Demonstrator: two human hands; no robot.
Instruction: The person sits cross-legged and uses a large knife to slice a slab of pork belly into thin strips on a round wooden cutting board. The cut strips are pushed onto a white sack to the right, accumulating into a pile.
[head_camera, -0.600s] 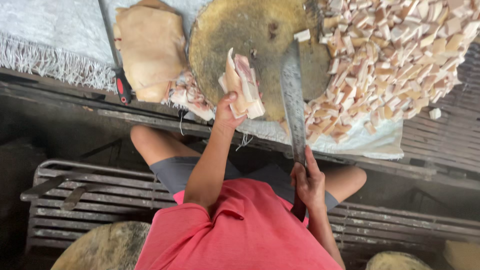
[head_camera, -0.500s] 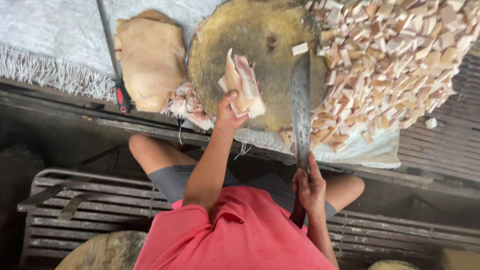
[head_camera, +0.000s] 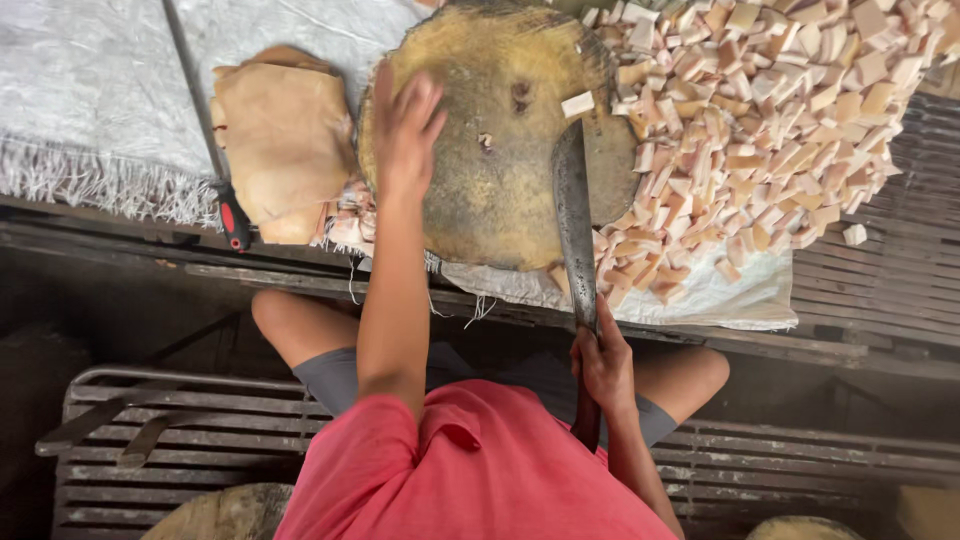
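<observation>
My left hand (head_camera: 405, 125) lies palm down with fingers spread on the left part of a round wooden chopping block (head_camera: 500, 190). Nothing shows in it; whether meat lies under the palm is hidden. My right hand (head_camera: 603, 365) grips the dark handle of a long cleaver (head_camera: 575, 215), whose blade rests along the block's right side, tip pointing away from me. A single pale meat cube (head_camera: 578, 103) sits on the block near the blade tip.
A big heap of cut meat cubes (head_camera: 770, 130) covers a white sack to the right. Tan skin slabs (head_camera: 285, 140) and meat strips (head_camera: 345, 215) lie left of the block. A red-and-black-handled rod (head_camera: 235, 220) rests on white cloth (head_camera: 90, 80). A slatted bench (head_camera: 200, 440) stands below.
My left hand held up a pale meat slab over the block's near edge; now it is stretched further forward, flat and spread, and the slab is out of sight. The cleaver barely moved.
</observation>
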